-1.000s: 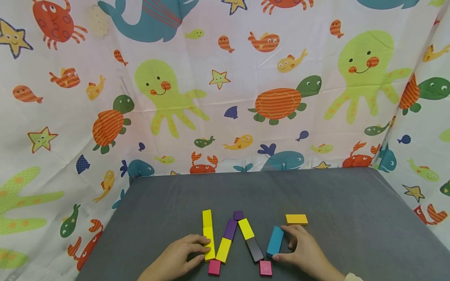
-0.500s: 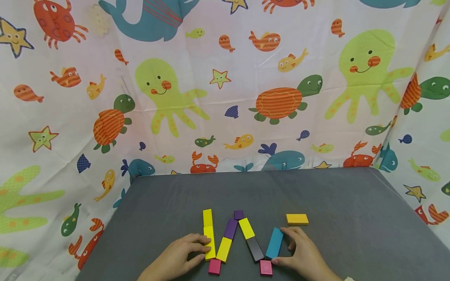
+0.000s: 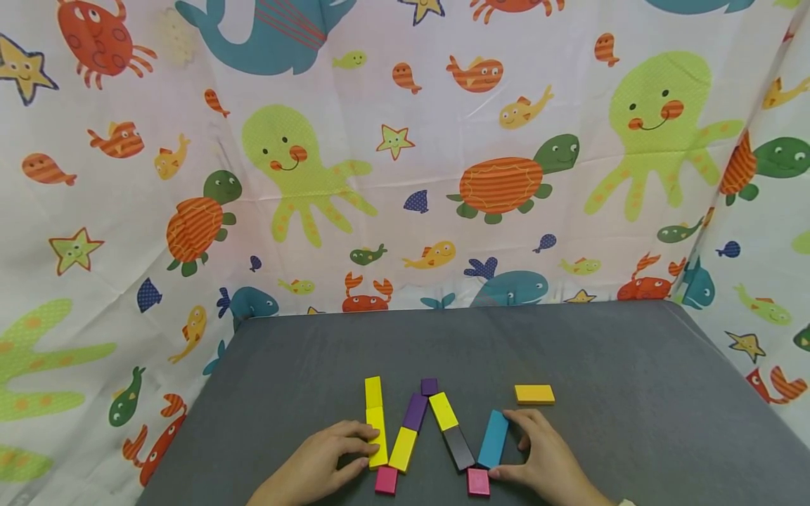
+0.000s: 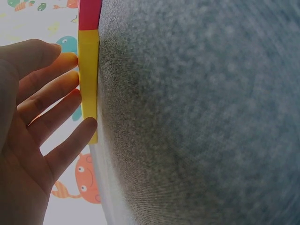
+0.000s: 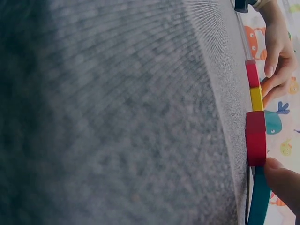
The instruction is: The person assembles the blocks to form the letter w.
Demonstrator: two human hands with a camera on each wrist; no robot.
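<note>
In the head view a blue block (image 3: 493, 438) lies slightly slanted on the grey table. My right hand (image 3: 541, 455) pinches it lengthwise, index fingertip at the far end and thumb at the near end. That near end meets the corner of a pink block (image 3: 478, 483). My left hand (image 3: 332, 457) rests its fingertips along the left side of a long yellow block (image 3: 377, 437). Seen from the left wrist, those fingers are lightly bent and spread against the yellow block (image 4: 88, 79). From the right wrist, my thumb (image 5: 283, 180) presses near the top of the blue block (image 5: 258, 199).
Between the hands, purple (image 3: 415, 412), yellow (image 3: 403, 450) and dark grey (image 3: 458, 448) blocks form slanting lines under a small purple block (image 3: 429, 386). Another pink block (image 3: 386, 481) lies at the left base. An orange-yellow block (image 3: 534, 394) lies apart, beyond my right hand.
The blue block has shifted slightly left and toward me, its near end coming against the right pink block. My right hand moved with it. The left hand stayed in place.
</note>
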